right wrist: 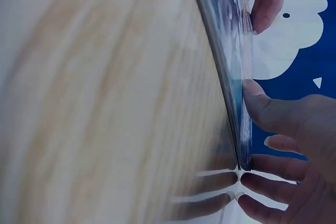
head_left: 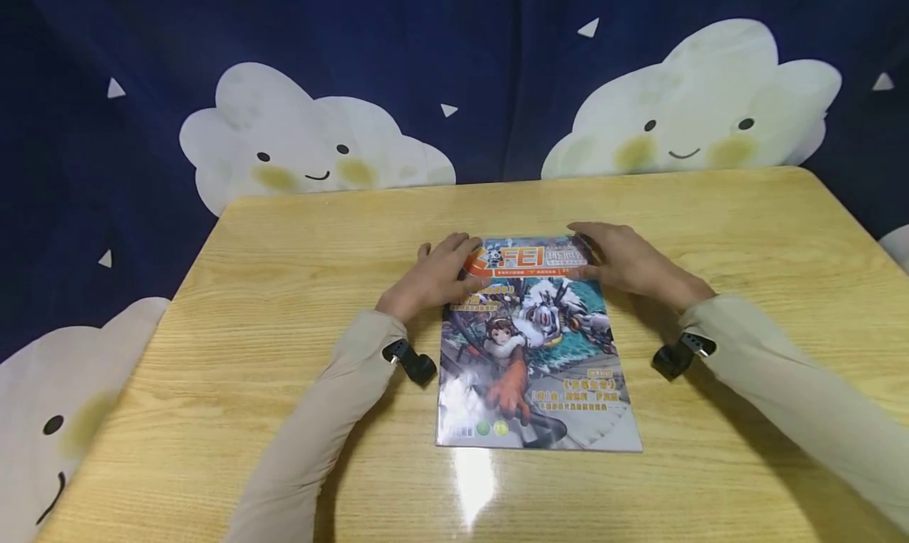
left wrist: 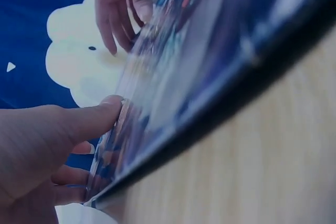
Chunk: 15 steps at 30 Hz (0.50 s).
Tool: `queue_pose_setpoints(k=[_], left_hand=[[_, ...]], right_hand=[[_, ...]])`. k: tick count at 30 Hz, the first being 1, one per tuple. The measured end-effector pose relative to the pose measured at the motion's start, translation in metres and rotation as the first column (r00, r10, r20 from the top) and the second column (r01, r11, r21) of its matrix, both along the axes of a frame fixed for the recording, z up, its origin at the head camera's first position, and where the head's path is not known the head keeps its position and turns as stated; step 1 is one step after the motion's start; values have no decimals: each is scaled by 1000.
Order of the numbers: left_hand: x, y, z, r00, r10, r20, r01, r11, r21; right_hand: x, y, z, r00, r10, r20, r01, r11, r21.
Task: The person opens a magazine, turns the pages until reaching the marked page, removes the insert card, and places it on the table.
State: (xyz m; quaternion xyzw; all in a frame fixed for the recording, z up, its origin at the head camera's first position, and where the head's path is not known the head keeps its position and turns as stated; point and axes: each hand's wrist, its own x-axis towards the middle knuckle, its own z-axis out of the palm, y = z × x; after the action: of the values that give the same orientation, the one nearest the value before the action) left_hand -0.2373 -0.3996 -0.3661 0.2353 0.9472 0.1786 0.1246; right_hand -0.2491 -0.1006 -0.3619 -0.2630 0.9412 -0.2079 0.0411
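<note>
A glossy magazine point(head_left: 529, 361) with illustrated cover art and an orange-and-white title lies flat on the wooden table. At its upper left corner is my left hand point(head_left: 442, 276), with the thumb resting on the cover and the fingers along the edge. My right hand point(head_left: 632, 263) touches the upper right side. In the right wrist view its thumb point(right wrist: 260, 103) rests on the cover, while its fairly straight fingers point(right wrist: 270, 187) reach the tabletop beside the edge. The left wrist view has the left thumb point(left wrist: 100, 119) against the cover. The magazine's inside pages are hidden.
The light wooden table point(head_left: 284, 290) extends around the magazine. Behind it hangs a dark blue cloth point(head_left: 490, 54) printed with smiling clouds and small white triangles. Black wrist devices point(head_left: 419, 367) are strapped over beige sleeves point(head_left: 788, 369).
</note>
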Motion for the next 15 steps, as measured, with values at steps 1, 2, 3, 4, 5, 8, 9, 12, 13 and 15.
queue_pose_setpoints(k=[1, 2, 3, 4, 5, 8, 9, 12, 13, 15], left_hand=[[0, 0, 0, 1000, 3, 1, -3, 1000, -1], [0, 1, 0, 1000, 6, 0, -6, 1000, -4], [0, 2, 0, 1000, 6, -4, -6, 1000, -8], [0, 2, 0, 1000, 7, -9, -7, 1000, -13], [0, 3, 0, 1000, 8, -13, -8, 1000, -14], [0, 3, 0, 1000, 13, -20, -13, 1000, -6], [0, 3, 0, 1000, 15, -20, -15, 1000, -2], [0, 3, -1, 1000, 26, -18, -25, 1000, 17], [1, 3, -2, 999, 28, -21, -28, 999, 22], [1, 2, -2, 999, 34, -25, -33, 999, 28]], right_hand=[[0, 0, 0, 1000, 0, -3, 0, 1000, -4], [0, 0, -1, 1000, 0, -7, 0, 1000, -7], [0, -1, -1, 1000, -2, -11, 1, 1000, -12], [0, -1, -1, 1000, -4, -19, 3, 1000, -17], [0, -1, -1, 1000, -5, -26, 5, 1000, -23], [1, -1, -1, 998, -14, -54, 12, 999, -45], [1, -1, -2, 998, -19, -59, 16, 998, -53], [1, -2, -3, 997, -32, -72, 27, 997, -79], [1, -3, -3, 997, -38, -71, 32, 996, -86], [2, -4, -3, 996, -54, -69, 47, 994, -96]])
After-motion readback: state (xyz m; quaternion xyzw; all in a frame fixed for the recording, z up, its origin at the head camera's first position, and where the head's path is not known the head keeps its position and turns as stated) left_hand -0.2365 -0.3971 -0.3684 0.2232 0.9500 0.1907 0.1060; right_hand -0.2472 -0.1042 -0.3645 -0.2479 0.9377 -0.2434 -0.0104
